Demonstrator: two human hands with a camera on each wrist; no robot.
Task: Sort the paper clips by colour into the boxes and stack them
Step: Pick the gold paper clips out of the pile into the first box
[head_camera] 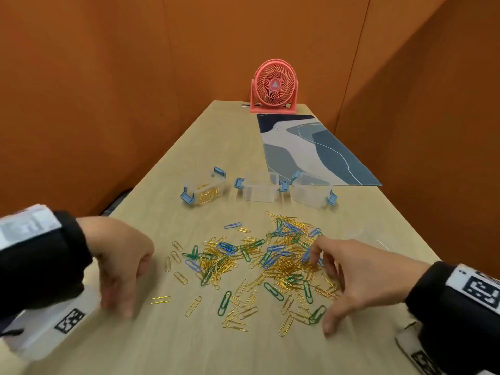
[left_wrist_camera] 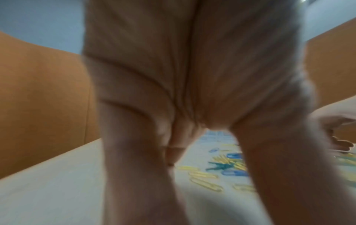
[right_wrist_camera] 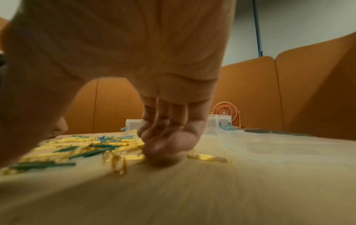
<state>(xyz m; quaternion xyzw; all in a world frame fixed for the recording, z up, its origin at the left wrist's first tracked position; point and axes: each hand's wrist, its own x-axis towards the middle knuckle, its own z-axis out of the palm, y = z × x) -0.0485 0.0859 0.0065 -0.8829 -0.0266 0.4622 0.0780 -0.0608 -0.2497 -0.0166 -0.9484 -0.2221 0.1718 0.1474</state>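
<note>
A mixed pile of gold, green and blue paper clips point(head_camera: 270, 255) lies spread on the wooden table point(head_camera: 189, 347). Behind it stand three clear boxes with blue latches: the left box point(head_camera: 201, 192) holds gold clips, while the middle box point(head_camera: 261, 189) and the right box point(head_camera: 311, 190) look empty. My left hand point(head_camera: 132, 288) hangs left of the pile with its fingers pointing down at the table, holding nothing. My right hand point(head_camera: 324, 290) is spread over the pile's right side. Its fingertips point(right_wrist_camera: 167, 146) press on the table among gold clips point(right_wrist_camera: 208, 156).
A pink desk fan point(head_camera: 274, 86) stands at the table's far end, with a blue patterned mat point(head_camera: 311, 147) in front of it. Orange partition walls close in both sides. A faint clear plastic piece point(head_camera: 362, 234) lies right of the pile.
</note>
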